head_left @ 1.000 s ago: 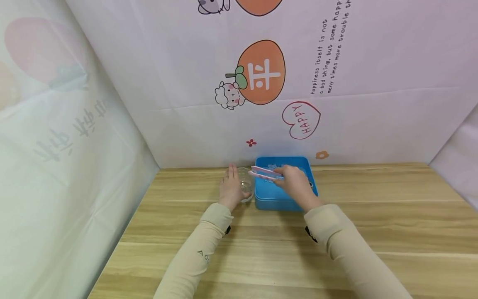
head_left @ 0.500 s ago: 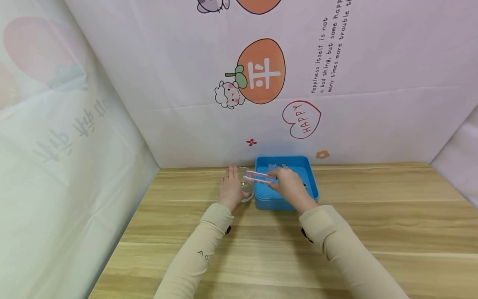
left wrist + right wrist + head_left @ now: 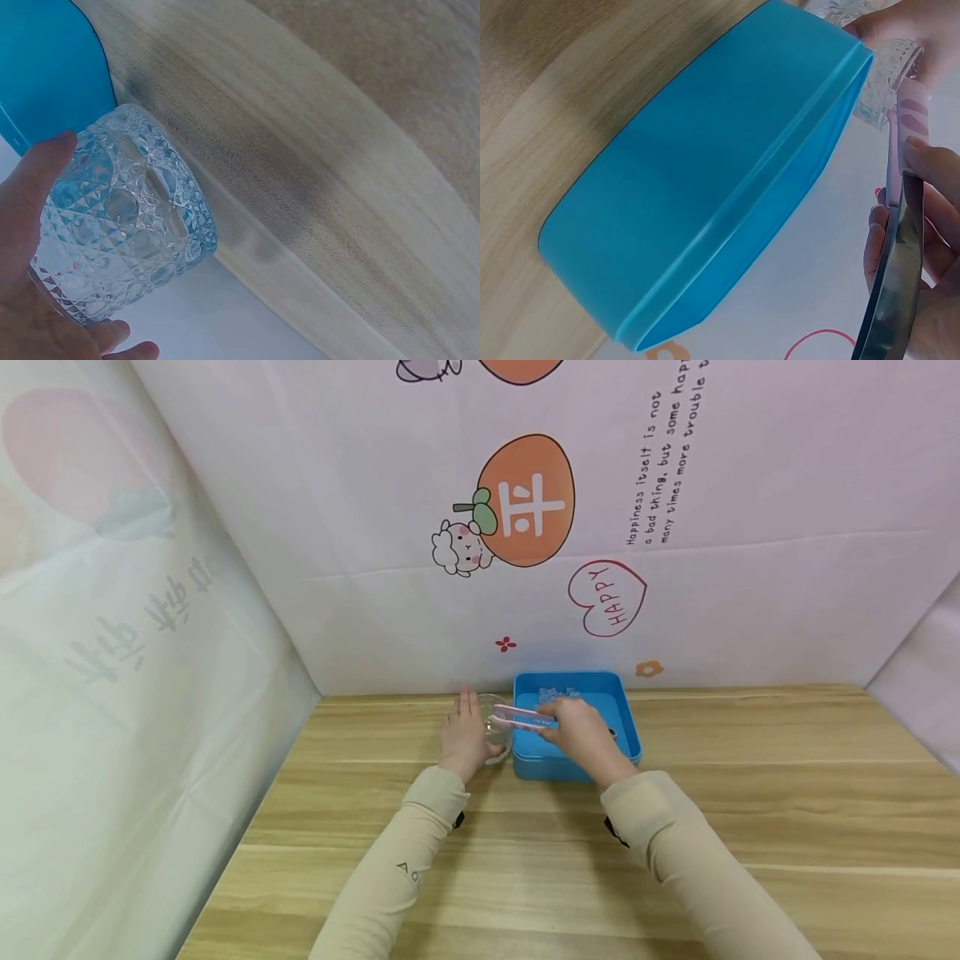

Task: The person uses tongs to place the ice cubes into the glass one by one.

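Note:
My left hand [image 3: 462, 739] holds a clear patterned drinking glass [image 3: 124, 214], thumb on one side and fingers on the other, beside a blue box [image 3: 555, 768]. With my right hand [image 3: 588, 739] I grip metal tongs [image 3: 896, 277] with pink tips [image 3: 913, 112]. The pink tips point left over the glass's mouth, slightly apart in the head view. Whether anything lies between them cannot be made out. Small translucent bluish pieces [image 3: 558, 694] lie at the back of the box. The right hand covers part of the box's inside.
A wooden table [image 3: 525, 877] carries the box and glass near its back edge. Right behind stands a white printed cloth wall [image 3: 390, 627], with another white cloth [image 3: 150, 735] at the left. A small dark round object [image 3: 612, 733] shows at the box's right inner side.
Over the first half second, my right hand moved left, bringing the tong tips from the box's left edge to above the glass. Since then it has stayed nearly still. The left hand keeps its place.

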Demonstrator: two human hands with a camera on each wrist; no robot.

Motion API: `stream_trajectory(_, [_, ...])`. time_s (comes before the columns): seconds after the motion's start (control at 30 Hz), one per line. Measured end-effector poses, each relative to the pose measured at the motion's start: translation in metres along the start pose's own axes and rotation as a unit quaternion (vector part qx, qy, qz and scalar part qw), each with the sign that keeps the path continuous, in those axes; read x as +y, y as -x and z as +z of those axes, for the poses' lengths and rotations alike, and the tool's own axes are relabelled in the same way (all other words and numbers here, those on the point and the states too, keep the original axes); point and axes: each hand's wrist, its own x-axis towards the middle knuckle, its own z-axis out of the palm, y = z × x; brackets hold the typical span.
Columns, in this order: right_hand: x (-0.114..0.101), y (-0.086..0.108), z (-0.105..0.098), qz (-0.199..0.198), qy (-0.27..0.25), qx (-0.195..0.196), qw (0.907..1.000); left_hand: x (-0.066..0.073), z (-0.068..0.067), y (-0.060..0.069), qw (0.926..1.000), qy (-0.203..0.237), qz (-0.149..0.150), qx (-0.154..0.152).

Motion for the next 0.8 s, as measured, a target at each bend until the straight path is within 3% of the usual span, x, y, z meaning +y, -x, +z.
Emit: stream_trajectory(0.8, [0.0055,-0.0043,-0.0064,0.025,-0.01,0.005,0.9996,0.0003,0.0009,-0.0007,1.0,0.006,-0.002,0.0])
